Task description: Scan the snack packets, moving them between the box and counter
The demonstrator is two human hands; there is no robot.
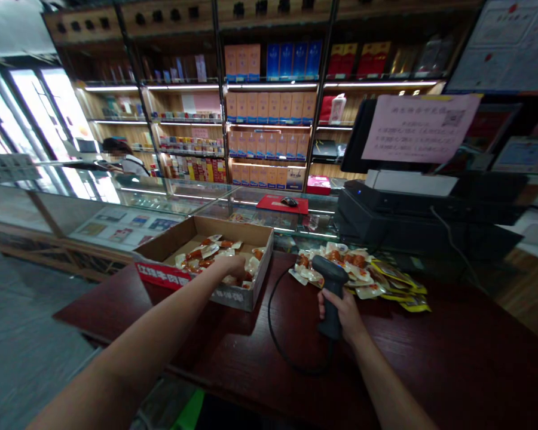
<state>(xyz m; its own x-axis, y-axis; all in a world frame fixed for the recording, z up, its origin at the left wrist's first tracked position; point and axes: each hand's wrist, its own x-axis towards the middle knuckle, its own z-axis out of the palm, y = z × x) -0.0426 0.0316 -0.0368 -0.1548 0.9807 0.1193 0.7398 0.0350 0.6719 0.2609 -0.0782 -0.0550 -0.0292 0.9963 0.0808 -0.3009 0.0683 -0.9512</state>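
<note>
My left hand (230, 266) reaches into an open cardboard box (161, 240), down among clear-wrapped food packs (197, 255) with reddish-brown contents. Its fingertips are hidden among the packs, so whether they grip one does not show. In my right hand (347, 310) is a black barcode scanner (330, 286), held by its handle above the table, head tilted up to the left. The scanner's cable loops across the dark red table (251, 352). Just behind the scanner lies a pile of similar clear packs (358, 272), with several yellow packets (401, 280) at its right side.
Beyond the box runs a glass display counter (179, 200), with a computer mouse (289, 202) on a red mat (269, 205). A monitor (356, 137) and a black machine (363, 209) stand at right. Behind the counter, a person (132, 164) is near stocked shelves (269, 86).
</note>
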